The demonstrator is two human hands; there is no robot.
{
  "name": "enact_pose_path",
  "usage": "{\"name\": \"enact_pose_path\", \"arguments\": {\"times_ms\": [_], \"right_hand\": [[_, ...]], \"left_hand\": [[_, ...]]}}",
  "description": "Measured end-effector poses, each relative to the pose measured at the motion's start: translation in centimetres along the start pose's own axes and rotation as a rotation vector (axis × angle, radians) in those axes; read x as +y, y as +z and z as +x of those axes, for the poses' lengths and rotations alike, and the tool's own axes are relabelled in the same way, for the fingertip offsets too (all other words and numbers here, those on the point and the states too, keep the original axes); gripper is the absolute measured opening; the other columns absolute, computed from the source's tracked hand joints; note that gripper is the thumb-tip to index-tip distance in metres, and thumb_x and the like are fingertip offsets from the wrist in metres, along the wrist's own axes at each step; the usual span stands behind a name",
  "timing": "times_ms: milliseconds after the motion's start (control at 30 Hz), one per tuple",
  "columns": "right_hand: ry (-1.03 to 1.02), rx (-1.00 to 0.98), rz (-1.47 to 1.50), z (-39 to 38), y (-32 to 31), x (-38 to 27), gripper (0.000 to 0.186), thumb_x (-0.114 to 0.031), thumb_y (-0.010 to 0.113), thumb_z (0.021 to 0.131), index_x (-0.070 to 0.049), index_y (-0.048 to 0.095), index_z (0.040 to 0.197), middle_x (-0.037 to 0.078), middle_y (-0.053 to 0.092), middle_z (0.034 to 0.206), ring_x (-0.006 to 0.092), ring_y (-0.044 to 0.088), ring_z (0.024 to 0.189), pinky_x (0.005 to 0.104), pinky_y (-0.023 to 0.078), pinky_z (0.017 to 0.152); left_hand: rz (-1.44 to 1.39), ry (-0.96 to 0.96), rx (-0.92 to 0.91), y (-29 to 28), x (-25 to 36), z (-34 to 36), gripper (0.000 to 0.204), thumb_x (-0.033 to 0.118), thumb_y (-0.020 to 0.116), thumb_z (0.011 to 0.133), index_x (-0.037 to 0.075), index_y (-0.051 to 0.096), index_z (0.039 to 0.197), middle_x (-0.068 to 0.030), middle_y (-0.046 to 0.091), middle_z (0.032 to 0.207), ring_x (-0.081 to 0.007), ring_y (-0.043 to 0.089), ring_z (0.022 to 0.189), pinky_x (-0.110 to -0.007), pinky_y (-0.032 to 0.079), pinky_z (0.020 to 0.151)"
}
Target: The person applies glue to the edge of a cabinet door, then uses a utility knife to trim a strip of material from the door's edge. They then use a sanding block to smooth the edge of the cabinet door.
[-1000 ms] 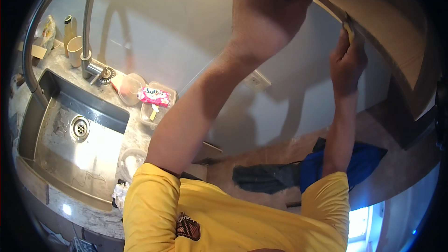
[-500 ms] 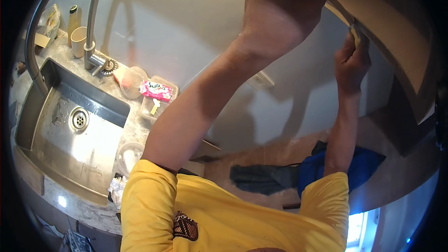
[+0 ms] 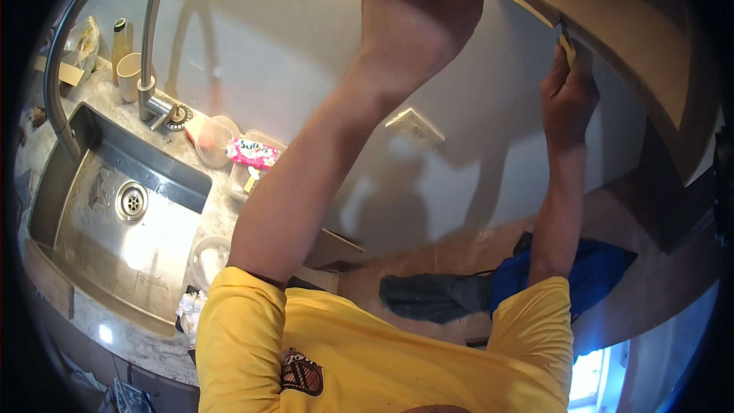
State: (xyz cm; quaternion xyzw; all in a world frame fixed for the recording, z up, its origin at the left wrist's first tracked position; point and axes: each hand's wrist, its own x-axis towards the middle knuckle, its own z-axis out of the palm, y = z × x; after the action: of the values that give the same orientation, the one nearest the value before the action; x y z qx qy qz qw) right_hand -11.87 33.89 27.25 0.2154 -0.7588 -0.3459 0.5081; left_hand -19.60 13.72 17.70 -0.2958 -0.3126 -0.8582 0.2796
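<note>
Both my arms reach up to the underside of a wooden wall cabinet (image 3: 612,8) at the upper right. My left hand (image 3: 424,11) is raised at the top of the view, its fingers closed near a thin pale strip (image 3: 527,6) along the cabinet's lower edge. What those fingers hold is hidden. Lower and to the right, my right hand (image 3: 569,92) is closed around a small tool with a yellow handle (image 3: 566,47). Its dark, narrow tip points up against the strip's right end. The exact kind of tool is unclear.
A steel sink (image 3: 115,260) with a tall faucet (image 3: 145,95) lies at left. Plastic containers (image 3: 216,140), a pink packet (image 3: 252,153), a cup (image 3: 129,76) and a bottle (image 3: 119,50) stand behind it. A wall socket (image 3: 415,128) sits between my arms; blue cloth (image 3: 600,275) lies lower right.
My left hand has shifted left along the cabinet edge, uncovering more of the wall socket. My right hand with the yellow-handled tool has moved slightly left, still closed.
</note>
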Motion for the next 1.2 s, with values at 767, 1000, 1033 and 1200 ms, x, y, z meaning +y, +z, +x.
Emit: {"name": "enact_pose_path", "arguments": {"times_ms": [767,1000,1033,1200], "right_hand": [[-0.196,0.072,-0.084,1.0,-0.5,0.6,0.021,-0.011,0.059,0.094,0.002,0.060,0.111,0.018,0.067,0.101,0.0321,0.068,0.087,0.0372,0.056,0.070],[-0.099,0.008,-0.090,-0.4,-1.0,1.2,0.022,-0.013,0.060,0.093,0.000,0.059,0.110,0.018,0.066,0.102,0.0325,0.067,0.089,0.0395,0.055,0.072],[-0.093,-0.002,-0.076,-0.6,-1.0,1.4,0.022,-0.013,0.060,0.093,0.000,0.059,0.110,0.017,0.066,0.100,0.0325,0.067,0.088,0.0395,0.055,0.071],[-0.149,0.020,-0.145,-0.1,-0.5,1.2,0.021,-0.014,0.059,0.093,0.000,0.059,0.109,0.017,0.067,0.093,0.0328,0.068,0.082,0.0398,0.056,0.065]], "left_hand": [[0.150,-0.091,-0.002,-0.9,-2.2,2.2,0.015,0.017,0.068,0.080,0.005,0.073,0.073,-0.0155,0.063,0.060,-0.0284,0.065,0.055,-0.038,0.051,0.058],[0.155,0.180,0.022,-0.9,-1.7,1.6,0.017,0.011,0.066,0.086,0.000,0.069,0.074,-0.0077,0.065,0.063,-0.0124,0.055,0.056,-0.029,0.041,0.052],[0.142,0.128,0.022,-0.9,-1.9,1.6,0.015,0.015,0.068,0.083,0.003,0.072,0.076,-0.0108,0.067,0.066,-0.0186,0.060,0.058,-0.032,0.046,0.056],[-0.007,-0.060,0.029,-0.7,-3.0,1.7,0.015,0.017,0.072,0.081,0.003,0.075,0.081,-0.0106,0.068,0.065,-0.0162,0.063,0.056,-0.029,0.050,0.058]]}}
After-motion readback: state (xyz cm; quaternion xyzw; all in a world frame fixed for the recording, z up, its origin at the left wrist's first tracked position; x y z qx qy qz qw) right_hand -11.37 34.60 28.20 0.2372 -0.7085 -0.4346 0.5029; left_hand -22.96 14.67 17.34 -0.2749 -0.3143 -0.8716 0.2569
